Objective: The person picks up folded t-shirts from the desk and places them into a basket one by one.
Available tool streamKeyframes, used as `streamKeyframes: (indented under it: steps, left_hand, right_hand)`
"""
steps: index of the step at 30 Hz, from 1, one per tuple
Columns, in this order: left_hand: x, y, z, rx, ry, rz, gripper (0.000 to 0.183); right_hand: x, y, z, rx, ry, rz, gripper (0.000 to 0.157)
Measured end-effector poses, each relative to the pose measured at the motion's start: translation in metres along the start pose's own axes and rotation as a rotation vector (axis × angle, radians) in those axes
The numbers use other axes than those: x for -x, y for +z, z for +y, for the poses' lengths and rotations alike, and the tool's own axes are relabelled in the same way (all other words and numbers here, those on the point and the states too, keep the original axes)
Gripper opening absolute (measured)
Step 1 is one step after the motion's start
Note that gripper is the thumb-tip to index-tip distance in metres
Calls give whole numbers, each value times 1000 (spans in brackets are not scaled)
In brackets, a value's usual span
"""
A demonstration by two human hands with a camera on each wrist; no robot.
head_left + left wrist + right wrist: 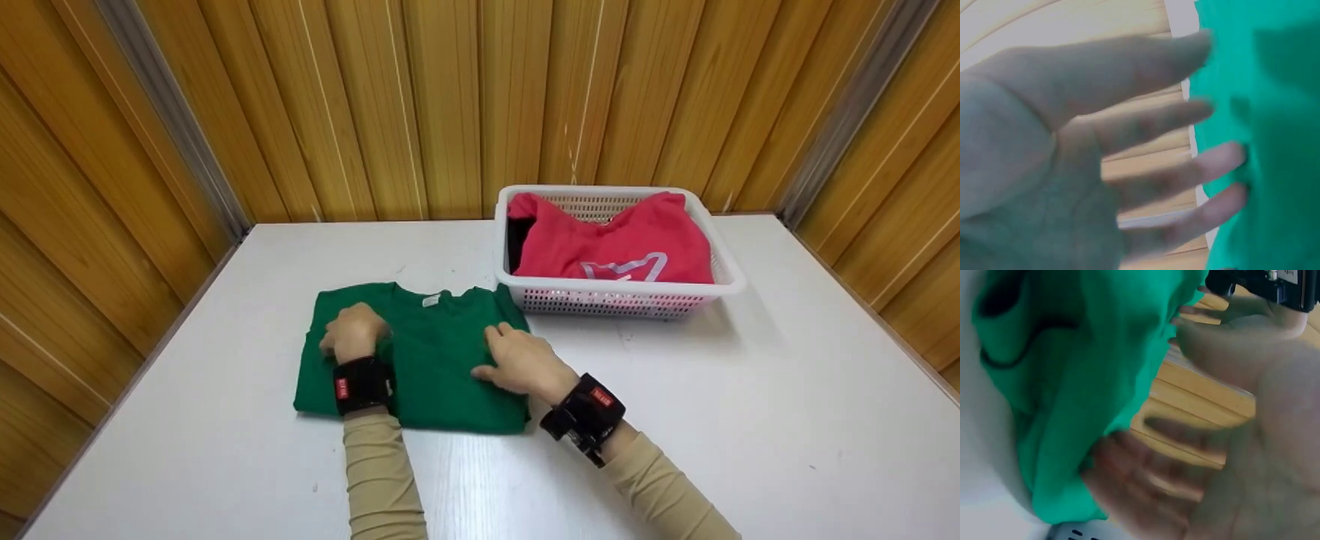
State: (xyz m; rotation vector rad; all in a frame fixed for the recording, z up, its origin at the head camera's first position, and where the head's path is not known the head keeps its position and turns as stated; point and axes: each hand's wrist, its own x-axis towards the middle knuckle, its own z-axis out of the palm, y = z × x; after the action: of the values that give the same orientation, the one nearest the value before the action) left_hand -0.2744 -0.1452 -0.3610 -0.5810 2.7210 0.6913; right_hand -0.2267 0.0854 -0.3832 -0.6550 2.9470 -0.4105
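A green shirt [442,360] lies folded into a rough rectangle on the white table, its neckline and small white label toward the back. On its left part rests my left hand [355,331]; in the left wrist view the fingers [1179,169] are spread, their tips touching the green cloth. My right hand [525,363] is over the shirt's right side, thumb apart from the fingers. The right wrist view shows those fingers [1140,478] blurred, loosely bent along the cloth, and layered folds at the shirt's edge. Neither hand grips the fabric.
At the back right stands a white plastic basket [622,288] holding a red garment [600,240] with a pale print; its front left corner is close to the shirt's back right corner. Wood-patterned panels [450,105] wall the white table [750,420] at the back and sides.
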Motion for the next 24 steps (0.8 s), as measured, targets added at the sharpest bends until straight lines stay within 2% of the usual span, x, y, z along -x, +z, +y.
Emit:
streamKeyframes:
  steps: [4,7,10,14,19,24]
  left_hand:
    - [-4,0,-12,136,-88,167,46]
    - [-7,0,-20,193,-157,224,50]
    - [-9,-2,-27,225,-208,184,55]
    - [-9,-4,-33,284,-238,116,57]
    - [-9,-4,-33,330,-238,94,54]
    - [-10,-3,-33,345,-245,77,49]
  right_hand:
    - [-1,0,6,18,154,82,57]
    - [-3,0,12,17,267,84,55]
    - [-6,1,17,-4,336,50,47]
    - [-11,3,23,-24,369,12,45]
    - [-13,5,28,-65,396,1,44]
    - [-14,8,30,-143,381,-14,44]
